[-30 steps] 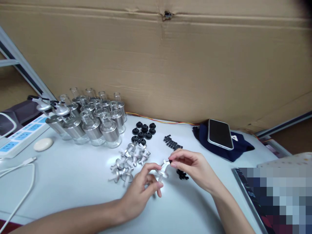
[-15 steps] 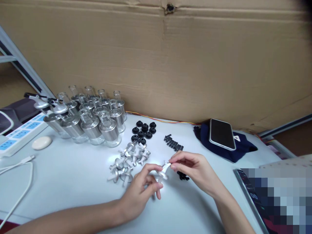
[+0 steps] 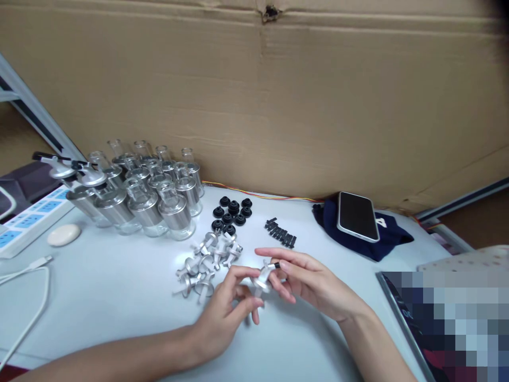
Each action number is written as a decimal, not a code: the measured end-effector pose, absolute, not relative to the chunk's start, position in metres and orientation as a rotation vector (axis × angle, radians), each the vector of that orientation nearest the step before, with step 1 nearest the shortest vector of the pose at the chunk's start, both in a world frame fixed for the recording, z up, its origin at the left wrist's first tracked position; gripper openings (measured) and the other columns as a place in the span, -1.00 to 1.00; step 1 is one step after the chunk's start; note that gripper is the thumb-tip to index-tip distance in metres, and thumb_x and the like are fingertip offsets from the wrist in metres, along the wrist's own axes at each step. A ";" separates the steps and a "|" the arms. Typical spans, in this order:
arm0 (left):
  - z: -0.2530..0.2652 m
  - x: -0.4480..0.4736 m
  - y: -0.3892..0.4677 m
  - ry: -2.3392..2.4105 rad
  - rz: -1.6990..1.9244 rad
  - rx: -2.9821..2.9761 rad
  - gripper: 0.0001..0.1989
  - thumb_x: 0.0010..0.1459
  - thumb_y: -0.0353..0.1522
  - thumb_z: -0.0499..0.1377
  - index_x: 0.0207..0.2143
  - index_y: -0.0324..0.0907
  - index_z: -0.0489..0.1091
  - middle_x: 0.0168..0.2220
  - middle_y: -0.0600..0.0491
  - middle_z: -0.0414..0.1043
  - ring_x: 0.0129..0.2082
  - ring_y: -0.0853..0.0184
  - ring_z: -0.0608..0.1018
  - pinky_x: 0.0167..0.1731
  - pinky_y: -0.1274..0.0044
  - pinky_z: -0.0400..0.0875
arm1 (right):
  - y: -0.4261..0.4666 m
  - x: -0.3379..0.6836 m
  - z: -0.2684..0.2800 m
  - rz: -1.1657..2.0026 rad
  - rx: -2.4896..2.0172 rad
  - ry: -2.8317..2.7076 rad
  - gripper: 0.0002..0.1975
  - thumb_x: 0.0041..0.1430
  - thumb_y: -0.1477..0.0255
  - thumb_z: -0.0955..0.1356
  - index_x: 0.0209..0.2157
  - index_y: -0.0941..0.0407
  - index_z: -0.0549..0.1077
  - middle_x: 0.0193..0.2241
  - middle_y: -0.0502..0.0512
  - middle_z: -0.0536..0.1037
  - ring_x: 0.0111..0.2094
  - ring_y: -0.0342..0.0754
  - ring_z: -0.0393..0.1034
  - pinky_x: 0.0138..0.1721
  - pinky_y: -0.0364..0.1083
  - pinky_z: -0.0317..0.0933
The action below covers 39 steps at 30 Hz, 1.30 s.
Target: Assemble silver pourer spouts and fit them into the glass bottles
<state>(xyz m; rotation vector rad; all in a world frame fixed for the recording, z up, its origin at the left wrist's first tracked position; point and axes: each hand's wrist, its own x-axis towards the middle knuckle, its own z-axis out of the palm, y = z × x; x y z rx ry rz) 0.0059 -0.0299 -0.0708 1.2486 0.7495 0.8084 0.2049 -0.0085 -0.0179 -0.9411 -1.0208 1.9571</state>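
Observation:
My left hand (image 3: pixel 226 307) grips a silver pour spout (image 3: pixel 262 280) by its round flange, between the thumb and fingers. A small black tip (image 3: pixel 277 265) sits at the end of the spout's neck. My right hand (image 3: pixel 318 281) has its thumb against this tip, with the index finger stretched out above and other fingers behind the spout. Left of the hands lies a loose pile of similar silver spouts (image 3: pixel 204 262). Beyond it stand several black ribbed stoppers (image 3: pixel 227 218). Short black strips (image 3: pixel 280 234) lie in a row past my right hand.
Glass bottles with steel sleeves (image 3: pixel 173 212) crowd the back left; two carry spouts with black levers (image 3: pixel 84 164). A power strip (image 3: pixel 29 225), white disc (image 3: pixel 64 235) and cable (image 3: pixel 45 297) lie left. On the right, a phone (image 3: pixel 358 216) rests on dark blue cloth (image 3: pixel 392 241). Cardboard (image 3: pixel 254 106) walls the back.
My right hand has shifted from pinching the end of the neck to spreading its fingers around the spout. A black tip now shows on the neck. The left hand keeps its hold.

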 end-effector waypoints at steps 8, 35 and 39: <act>-0.069 0.005 -0.030 0.734 0.816 1.272 -0.73 0.19 -0.26 0.18 -0.10 -0.15 0.27 -0.46 0.14 0.35 -0.50 0.43 0.47 -0.40 0.53 0.33 | -0.011 0.208 -0.014 2.275 -0.782 -0.835 -0.65 0.14 0.33 0.41 -0.07 0.20 0.53 -0.64 -0.06 0.33 -0.69 -0.31 0.08 -0.74 -0.31 -0.16; -0.067 0.009 -0.032 0.727 0.851 1.158 -0.75 0.09 -0.33 0.24 -0.22 -0.15 0.25 -0.07 -0.01 0.31 -0.52 0.53 0.43 -0.52 0.59 0.38 | -0.011 0.200 -0.019 2.178 -0.848 -0.908 -0.64 0.03 0.21 0.46 -0.23 0.18 0.46 -0.68 -0.17 0.20 -0.72 -0.30 0.06 -0.65 -0.22 -0.19; -0.071 0.011 -0.031 0.741 0.906 1.095 -0.69 0.07 -0.30 0.27 -0.26 -0.13 0.17 -0.14 0.05 0.27 -0.51 0.52 0.44 -0.55 0.60 0.37 | -0.011 0.187 -0.018 2.044 -0.945 -0.923 -0.60 0.04 0.14 0.44 -0.24 0.20 0.48 -0.71 -0.23 0.05 -0.71 -0.32 -0.18 -0.66 -0.21 -0.29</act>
